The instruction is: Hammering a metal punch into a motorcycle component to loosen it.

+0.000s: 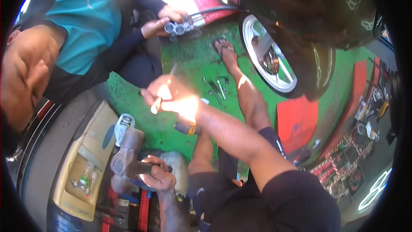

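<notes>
My left hand (pixel 159 174) is closed around the shaft of a grey metal steering stem (pixel 126 161), whose thick rounded clamp ends point left. Bright glare falls on my right hand (pixel 174 94), held out over the floor. Its fingers are closed around a short light-coloured rod (pixel 156 105), too washed out to name more exactly. At the upper left a co-worker in a teal and black shirt (pixel 86 25) sits close by. That person's hands (pixel 161 21) hold a silver metal part with two round rings (pixel 175 28).
Several hand tools (pixel 216 89) lie on the green floor (pixel 184 66). A yellow and black power drill (pixel 186 127) is below my right hand. A white bottle (pixel 124 126) stands by a cream plastic tray (pixel 64 193). Upper right are a motorcycle wheel (pixel 253 56) and a red ramp (pixel 296 120).
</notes>
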Motion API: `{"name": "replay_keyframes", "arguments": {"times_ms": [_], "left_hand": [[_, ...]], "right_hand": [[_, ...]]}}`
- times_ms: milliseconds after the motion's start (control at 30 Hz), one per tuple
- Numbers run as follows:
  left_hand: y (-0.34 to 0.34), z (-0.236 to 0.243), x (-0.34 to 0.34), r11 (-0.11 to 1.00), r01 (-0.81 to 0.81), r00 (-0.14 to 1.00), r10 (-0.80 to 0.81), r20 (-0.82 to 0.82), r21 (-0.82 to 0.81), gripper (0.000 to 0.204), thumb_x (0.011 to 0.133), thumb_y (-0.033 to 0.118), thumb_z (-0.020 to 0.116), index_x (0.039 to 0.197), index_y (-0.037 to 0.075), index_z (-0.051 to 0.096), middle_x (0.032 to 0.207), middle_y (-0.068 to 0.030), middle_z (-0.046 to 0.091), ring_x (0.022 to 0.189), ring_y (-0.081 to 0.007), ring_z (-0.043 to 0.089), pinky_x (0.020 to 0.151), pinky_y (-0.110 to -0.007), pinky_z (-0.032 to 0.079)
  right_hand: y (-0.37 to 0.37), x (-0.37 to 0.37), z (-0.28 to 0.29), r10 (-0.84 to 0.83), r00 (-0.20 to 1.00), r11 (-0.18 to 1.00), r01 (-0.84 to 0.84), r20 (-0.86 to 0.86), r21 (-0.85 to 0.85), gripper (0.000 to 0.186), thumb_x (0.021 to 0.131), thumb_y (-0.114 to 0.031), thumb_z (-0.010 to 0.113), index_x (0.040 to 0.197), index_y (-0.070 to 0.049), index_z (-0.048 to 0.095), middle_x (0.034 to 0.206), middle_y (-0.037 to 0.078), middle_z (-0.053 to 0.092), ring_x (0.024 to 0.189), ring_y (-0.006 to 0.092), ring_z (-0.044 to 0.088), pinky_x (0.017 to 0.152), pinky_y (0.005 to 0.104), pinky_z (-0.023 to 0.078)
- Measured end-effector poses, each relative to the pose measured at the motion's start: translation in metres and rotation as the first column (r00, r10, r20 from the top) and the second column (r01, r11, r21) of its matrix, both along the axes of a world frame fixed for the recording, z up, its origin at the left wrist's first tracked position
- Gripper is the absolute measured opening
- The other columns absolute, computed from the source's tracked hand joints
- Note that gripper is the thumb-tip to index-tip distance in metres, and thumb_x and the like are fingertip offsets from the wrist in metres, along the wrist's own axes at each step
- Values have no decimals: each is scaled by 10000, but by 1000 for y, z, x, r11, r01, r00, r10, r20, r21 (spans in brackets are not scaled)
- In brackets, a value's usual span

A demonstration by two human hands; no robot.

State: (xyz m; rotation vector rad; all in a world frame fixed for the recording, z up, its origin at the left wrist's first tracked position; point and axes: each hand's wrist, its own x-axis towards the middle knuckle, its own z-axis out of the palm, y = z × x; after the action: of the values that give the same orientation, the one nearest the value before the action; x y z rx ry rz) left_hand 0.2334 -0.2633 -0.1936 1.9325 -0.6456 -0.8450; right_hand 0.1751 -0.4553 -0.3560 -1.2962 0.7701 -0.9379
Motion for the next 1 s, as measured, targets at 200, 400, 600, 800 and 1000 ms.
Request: {"name": "replay_keyframes", "arguments": {"times_ms": [200,400,600,800,1000], "left_hand": [[-11,4,5,986,65,994,-50,-102,155,450,1069,405,518,1103,-44,519,731,-11,479,553,-52,379,495,-224,275],[-32,-7,0,971,149,988,-139,-65,185,428,1065,389,543,1034,-38,541,686,5,481,560,-47,416,490,-224,290],[-58,-10,-7,947,209,975,-221,21,246,428,1069,399,542,1022,-26,546,683,10,491,563,-56,431,494,-231,309],[-86,-9,-7,918,292,946,-318,57,270,343,1092,362,505,1113,21,527,743,27,465,587,-36,394,510,-214,289],[-109,-27,0,895,337,917,-382,114,293,270,1105,300,491,1135,34,527,778,34,472,620,-22,409,531,-199,302]], "right_hand": [[-26,-26,21,-209,974,918,164,-90,-360,330,794,-45,726,563,-120,502,557,71,548,499,283,582,508,386,438],[-71,-38,4,-314,942,887,244,-123,-392,315,882,-78,680,590,-58,562,541,90,553,486,290,591,502,405,466],[-90,-40,-9,-394,906,885,328,-156,-330,386,891,-180,698,543,-98,552,553,103,603,539,300,655,520,404,505],[-92,-43,-11,-413,896,884,351,-165,-308,372,901,-203,691,559,-110,582,571,112,622,548,304,662,529,404,517],[-100,-44,-16,-439,886,874,381,-153,-300,380,911,-212,681,561,-114,571,582,119,631,561,306,671,541,407,529]]}}
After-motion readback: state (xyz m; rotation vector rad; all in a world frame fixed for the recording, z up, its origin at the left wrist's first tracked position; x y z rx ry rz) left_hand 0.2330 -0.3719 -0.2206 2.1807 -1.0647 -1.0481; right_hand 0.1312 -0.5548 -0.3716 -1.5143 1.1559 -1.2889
